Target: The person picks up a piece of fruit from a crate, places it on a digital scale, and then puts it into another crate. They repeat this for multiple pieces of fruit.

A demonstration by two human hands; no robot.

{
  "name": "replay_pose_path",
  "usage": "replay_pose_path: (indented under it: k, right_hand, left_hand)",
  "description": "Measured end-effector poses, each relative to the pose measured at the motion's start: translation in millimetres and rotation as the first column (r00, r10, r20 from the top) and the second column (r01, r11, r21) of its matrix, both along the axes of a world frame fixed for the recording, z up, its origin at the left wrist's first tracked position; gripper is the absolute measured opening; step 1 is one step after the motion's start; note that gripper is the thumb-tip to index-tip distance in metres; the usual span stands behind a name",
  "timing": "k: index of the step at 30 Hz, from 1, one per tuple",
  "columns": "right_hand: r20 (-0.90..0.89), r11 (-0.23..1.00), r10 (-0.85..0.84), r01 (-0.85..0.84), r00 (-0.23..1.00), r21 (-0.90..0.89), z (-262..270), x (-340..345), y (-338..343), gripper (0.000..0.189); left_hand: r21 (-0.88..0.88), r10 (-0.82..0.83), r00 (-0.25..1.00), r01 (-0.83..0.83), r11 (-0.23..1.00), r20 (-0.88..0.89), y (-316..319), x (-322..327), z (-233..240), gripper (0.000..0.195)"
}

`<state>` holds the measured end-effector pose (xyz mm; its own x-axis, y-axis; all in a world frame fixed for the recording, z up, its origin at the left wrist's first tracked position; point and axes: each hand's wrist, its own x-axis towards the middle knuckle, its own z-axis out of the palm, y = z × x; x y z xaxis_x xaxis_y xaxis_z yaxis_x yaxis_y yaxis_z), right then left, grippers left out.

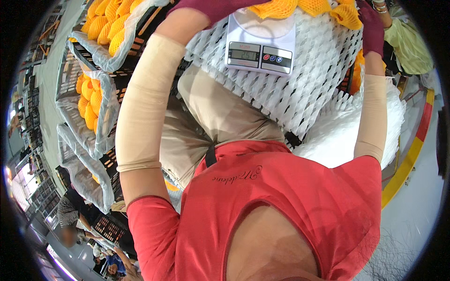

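At the top edge, my left hand (218, 8), in a maroon glove, reaches over the upper left of a white digital kitchen scale (260, 66); its fingers are partly cut off. Orange-yellow foam net sleeves (313, 7) lie along the top, just beyond the scale's round plate, some perhaps around fruit. My right hand (372, 31), also gloved, is at the right end of these nets; its fingers are largely out of frame, and whether it grips one cannot be told. White foam netting (299, 95) lies under the scale, over my knees' far side.
Black crates (137, 45) with clear plastic liners hold bundles in orange nets (89, 95) on the left. White foam sheeting (337, 133) lies at right, beside a yellow and red curved rail (411, 165). A person's braceleted arm (383, 14) is near my right hand; other people are lower left.
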<state>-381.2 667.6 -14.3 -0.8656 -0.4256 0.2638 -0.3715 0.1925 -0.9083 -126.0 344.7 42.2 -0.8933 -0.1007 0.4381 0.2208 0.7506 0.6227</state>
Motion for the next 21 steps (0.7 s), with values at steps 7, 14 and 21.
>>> replay_pose_path:
  k: [7, 14, 21]
  right_hand:
    - [-0.267, 0.988, 0.109, -0.075, 0.957, 0.136, -53.3, -31.1, -40.3, 0.05]
    - [-0.424, 0.609, 0.469, 0.064, 0.774, 0.79, -61.5, -27.8, -94.6, 0.081]
    - [-0.287, 0.659, 0.481, -0.126, 0.829, 0.741, -67.4, -46.0, -106.8, 0.087]
  left_hand:
    - [-0.353, 0.043, 0.985, 0.018, 0.935, 0.165, 34.7, -59.0, -52.9, 0.088]
    - [-0.071, 0.211, 0.959, -0.201, 0.977, 0.19, 47.8, -37.2, -45.0, 0.062]
    - [0.983, -0.077, 0.984, -0.153, 0.106, 0.161, 27.3, 39.4, -66.7, 0.05]
